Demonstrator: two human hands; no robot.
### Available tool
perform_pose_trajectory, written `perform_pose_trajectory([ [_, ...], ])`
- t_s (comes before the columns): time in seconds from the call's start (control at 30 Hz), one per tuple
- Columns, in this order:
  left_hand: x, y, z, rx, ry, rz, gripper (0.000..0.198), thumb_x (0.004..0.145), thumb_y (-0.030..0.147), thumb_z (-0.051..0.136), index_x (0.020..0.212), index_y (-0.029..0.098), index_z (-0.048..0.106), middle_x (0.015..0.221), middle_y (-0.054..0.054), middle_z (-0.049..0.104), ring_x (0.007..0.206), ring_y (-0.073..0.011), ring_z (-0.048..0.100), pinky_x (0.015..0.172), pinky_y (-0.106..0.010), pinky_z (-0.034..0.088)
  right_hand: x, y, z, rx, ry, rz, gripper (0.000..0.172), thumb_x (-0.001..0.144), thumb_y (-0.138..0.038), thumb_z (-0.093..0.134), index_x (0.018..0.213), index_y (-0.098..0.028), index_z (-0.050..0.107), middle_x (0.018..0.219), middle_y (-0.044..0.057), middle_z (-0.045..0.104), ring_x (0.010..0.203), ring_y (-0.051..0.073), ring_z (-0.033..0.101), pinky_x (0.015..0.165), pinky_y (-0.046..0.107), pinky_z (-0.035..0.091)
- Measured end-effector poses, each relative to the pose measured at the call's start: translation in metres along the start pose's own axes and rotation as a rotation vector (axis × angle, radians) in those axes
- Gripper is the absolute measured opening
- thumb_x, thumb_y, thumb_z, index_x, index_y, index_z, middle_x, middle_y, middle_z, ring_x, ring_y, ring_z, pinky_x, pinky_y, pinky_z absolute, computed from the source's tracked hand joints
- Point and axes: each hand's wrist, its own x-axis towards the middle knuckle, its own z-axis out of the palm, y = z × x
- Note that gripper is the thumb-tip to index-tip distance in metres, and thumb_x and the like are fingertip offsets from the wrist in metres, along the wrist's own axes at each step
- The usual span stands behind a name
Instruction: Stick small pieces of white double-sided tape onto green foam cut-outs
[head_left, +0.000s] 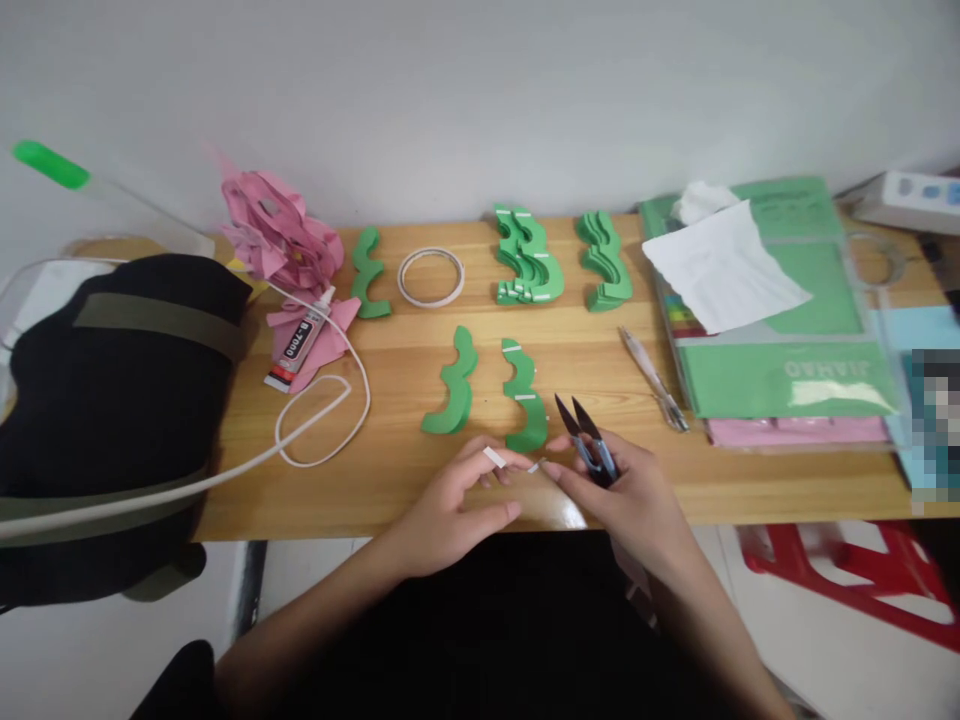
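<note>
My right hand (626, 495) grips small black thread snips (586, 440), their blades pointing up and away, and its fingertips pinch a tiny white tape piece (534, 467). My left hand (457, 505) lies beside it with fingers bent toward that piece; another white tape strip (494, 457) sticks to one finger. Just beyond the fingers lie two wavy green foam pieces, one plain (454, 385) and one (525, 395) carrying white tape strips.
On the wooden table (390, 470) stand a tape roll (430, 276), two stacks of green foam shapes (529, 255) (604, 258), a single green shape (367, 272), pink foam pieces (281, 230), a glue tube (296, 345), tweezers (652, 378), coloured sheet packs (787, 330), a white cable (319, 420) and a black bag (112, 400).
</note>
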Motion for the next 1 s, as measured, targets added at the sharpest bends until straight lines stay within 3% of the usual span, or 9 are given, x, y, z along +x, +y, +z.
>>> perform_pose_trajectory([
  [0.07,-0.001,0.0,0.0,0.031,0.001,0.02,0.027,0.086,0.022,0.056,0.112,0.024,0.062,0.099,-0.005,0.06,0.09,-0.0182,0.06,0.086,-0.038,0.052,-0.001,0.001,0.001,-0.038,0.013,-0.008,0.025,0.073,-0.035,0.075,0.093,-0.021,0.073,0.056,-0.006,0.046,0.05,0.011,0.04,0.049,0.025,0.034],
  [0.23,-0.004,-0.002,0.001,0.059,0.01,0.025,0.032,0.085,0.019,0.057,0.116,0.023,0.061,0.102,-0.006,0.062,0.092,-0.0184,0.062,0.086,-0.037,0.053,-0.005,-0.001,0.001,-0.102,-0.084,-0.021,0.018,0.078,-0.037,0.069,0.075,-0.019,0.072,0.062,0.0,0.059,0.054,0.013,0.046,0.052,0.026,0.036],
  [0.33,-0.009,-0.008,0.001,0.119,0.073,0.043,0.037,0.086,0.017,0.054,0.122,0.022,0.058,0.109,-0.008,0.063,0.1,-0.02,0.063,0.09,-0.038,0.053,-0.008,-0.004,0.0,-0.105,-0.02,0.011,0.017,0.077,-0.035,0.07,0.072,-0.019,0.071,0.063,0.0,0.06,0.055,0.012,0.047,0.052,0.025,0.037],
  [0.47,-0.015,-0.024,0.003,0.466,0.236,0.243,0.036,0.086,0.016,0.052,0.121,0.018,0.06,0.118,-0.013,0.062,0.111,-0.0254,0.059,0.095,-0.045,0.049,-0.006,-0.006,0.007,0.087,0.146,0.129,0.025,0.071,-0.042,0.075,0.07,-0.018,0.068,0.055,-0.003,0.05,0.047,0.009,0.037,0.044,0.023,0.03],
  [0.53,-0.015,-0.032,0.005,0.641,0.263,0.34,0.036,0.086,0.018,0.053,0.121,0.016,0.06,0.122,-0.015,0.062,0.114,-0.0284,0.057,0.096,-0.048,0.048,-0.003,-0.006,0.014,0.188,0.16,0.197,0.03,0.066,-0.046,0.078,0.071,-0.018,0.067,0.05,-0.006,0.041,0.043,0.007,0.028,0.04,0.023,0.022],
  [0.77,-0.009,-0.042,0.008,0.837,0.176,0.395,0.036,0.09,0.03,0.051,0.121,0.014,0.061,0.131,-0.015,0.06,0.127,-0.03,0.049,0.1,-0.048,0.044,0.004,-0.005,0.034,0.364,0.042,0.362,0.041,0.059,-0.05,0.081,0.073,-0.017,0.061,0.043,-0.012,0.03,0.037,0.004,0.02,0.036,0.02,0.013],
  [1.0,-0.008,-0.041,0.008,0.834,0.152,0.383,0.037,0.091,0.032,0.051,0.12,0.012,0.062,0.13,-0.015,0.06,0.128,-0.03,0.046,0.101,-0.048,0.042,0.006,-0.003,0.035,0.427,0.077,0.421,0.04,0.055,-0.044,0.084,0.072,-0.016,0.061,0.041,-0.012,0.032,0.036,0.003,0.02,0.035,0.019,0.012],
])
